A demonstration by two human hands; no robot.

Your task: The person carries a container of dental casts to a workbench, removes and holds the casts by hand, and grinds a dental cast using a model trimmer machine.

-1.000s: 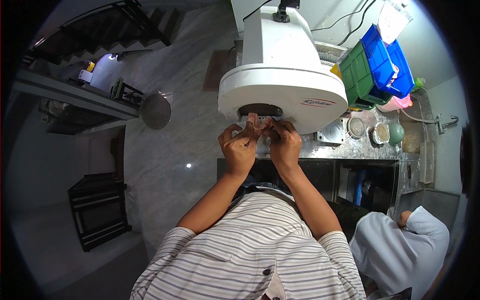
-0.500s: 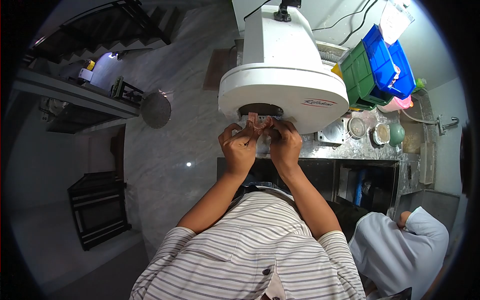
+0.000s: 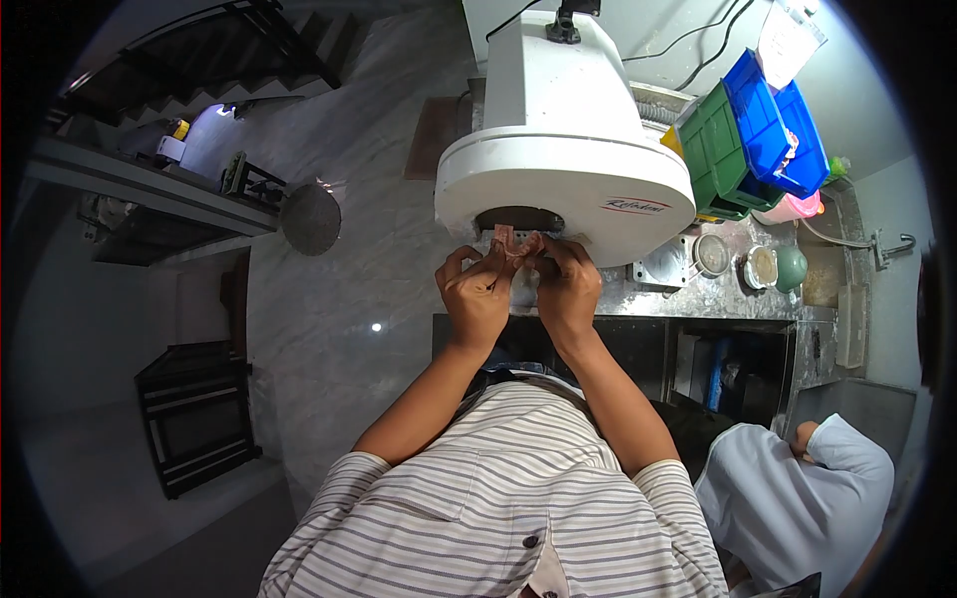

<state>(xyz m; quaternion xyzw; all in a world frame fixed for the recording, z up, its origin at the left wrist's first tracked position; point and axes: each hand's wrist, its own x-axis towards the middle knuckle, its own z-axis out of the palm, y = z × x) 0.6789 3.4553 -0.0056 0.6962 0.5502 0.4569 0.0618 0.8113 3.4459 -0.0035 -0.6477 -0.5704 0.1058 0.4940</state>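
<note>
Pink and curved, a small piece [image 3: 517, 245] is being pinched between the closed fingers of both left hand [image 3: 477, 299] and right hand [image 3: 568, 291].

We log the machine [image 3: 558, 164] directly before our fingers [image 3: 495, 261]. To their right, on the desk [image 3: 623, 301]: sieve [image 3: 711, 255], then bowl [image 3: 791, 267]. Beyond and right: bins [image 3: 700, 149]. Far left, beyond: stairs [image 3: 304, 50]. Right, nearer us: a person [image 3: 797, 498].

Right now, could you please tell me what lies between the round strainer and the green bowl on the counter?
A round, white-rimmed container with pale contents sits between the strainer and the green bowl, as the head view shows.
</note>
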